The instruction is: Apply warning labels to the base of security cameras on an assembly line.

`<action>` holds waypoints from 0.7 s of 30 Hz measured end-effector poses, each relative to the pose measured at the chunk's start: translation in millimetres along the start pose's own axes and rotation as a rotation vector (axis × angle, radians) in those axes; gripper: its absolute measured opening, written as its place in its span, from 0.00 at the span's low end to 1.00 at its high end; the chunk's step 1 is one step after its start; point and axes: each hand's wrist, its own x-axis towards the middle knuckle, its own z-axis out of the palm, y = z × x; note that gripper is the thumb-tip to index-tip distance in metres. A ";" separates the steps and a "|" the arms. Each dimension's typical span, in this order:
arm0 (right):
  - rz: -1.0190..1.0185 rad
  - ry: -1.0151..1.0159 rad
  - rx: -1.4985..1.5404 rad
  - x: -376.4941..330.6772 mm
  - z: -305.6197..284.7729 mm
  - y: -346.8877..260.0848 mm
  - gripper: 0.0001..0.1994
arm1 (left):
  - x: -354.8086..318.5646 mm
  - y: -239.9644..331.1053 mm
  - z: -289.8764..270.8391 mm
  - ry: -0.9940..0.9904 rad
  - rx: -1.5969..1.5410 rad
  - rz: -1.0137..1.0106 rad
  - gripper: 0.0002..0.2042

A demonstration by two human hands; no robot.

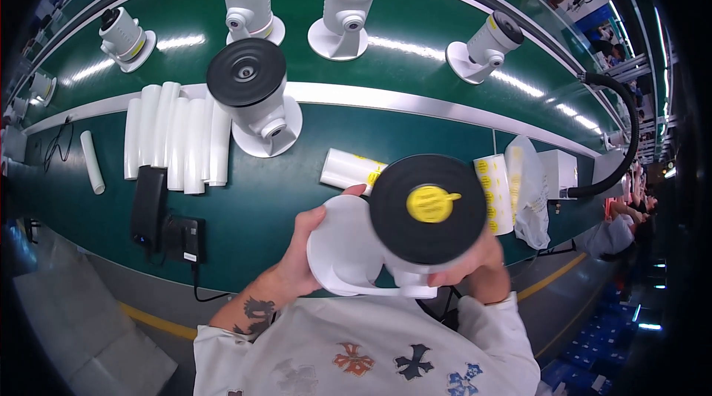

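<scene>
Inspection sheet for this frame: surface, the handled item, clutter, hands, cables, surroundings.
Surface: green bench with a white strip across it.
Handled item: white camera unit with a black round face and a yellow sticker at its centre, held over the near edge.
Clutter: row of white tubes, one loose tube, sticker roll, plastic bag, five more camera units, nearest.
Hands: left hand grips the round base; right hand holds the body from below.
Cables: black adapter with cable over the edge; black hose at right.
Surroundings: other people at far right; yellow floor line.
</scene>
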 end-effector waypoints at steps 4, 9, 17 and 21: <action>0.549 -0.493 -0.614 42.2 -9.8 -38.0 0.46 | 4.4 5.8 -4.2 0.079 0.173 -0.111 0.31; 0.855 -0.813 -0.955 69.7 -0.1 -33.0 0.44 | 15.2 9.8 4.7 0.139 0.365 -0.200 0.30; 0.437 -0.574 -1.067 72.3 -28.4 -76.1 0.38 | 27.7 19.0 -15.1 0.051 0.285 0.127 0.37; 0.249 -0.460 -1.212 123.3 -48.1 -115.5 0.32 | 36.9 22.7 -35.1 -0.084 0.027 0.201 0.37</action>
